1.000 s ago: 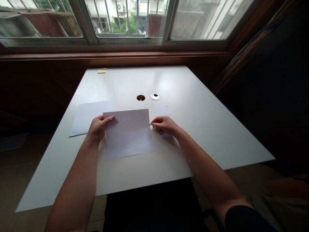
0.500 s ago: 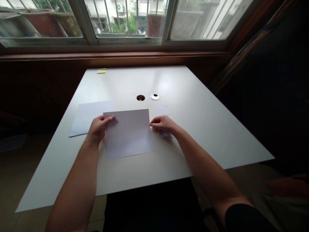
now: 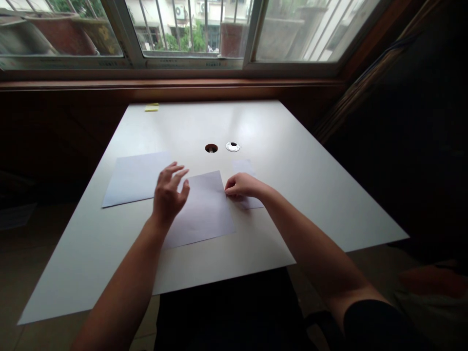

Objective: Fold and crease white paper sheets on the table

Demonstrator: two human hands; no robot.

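Observation:
A sheet of white paper (image 3: pixel 204 209) lies in front of me on the white table (image 3: pixel 310 204). My right hand (image 3: pixel 241 186) pinches its right edge between thumb and fingers. Over the sheet's left side, my left hand (image 3: pixel 170 192) is raised with its fingers spread, holding nothing, and it covers the sheet's upper left corner. Behind that hand, to the left, lies more white paper (image 3: pixel 131 178); whether it is one sheet or a stack I cannot tell. A narrower piece of white paper (image 3: pixel 244 168) lies partly hidden under my right hand.
A round cable hole (image 3: pixel 211 148) opens in the table, and its ring-shaped cover (image 3: pixel 233 146) lies to the right of it. Yellow sticky notes (image 3: pixel 151 107) are at the far left edge. Beyond the table is a barred window (image 3: pixel 190 29). Some paper (image 3: pixel 16 217) lies low at the far left.
My left hand has let go of the sheet's left edge, risen and moved right with fingers spread. The sheet has lowered and turned slightly. My right hand keeps its pinch on the right edge.

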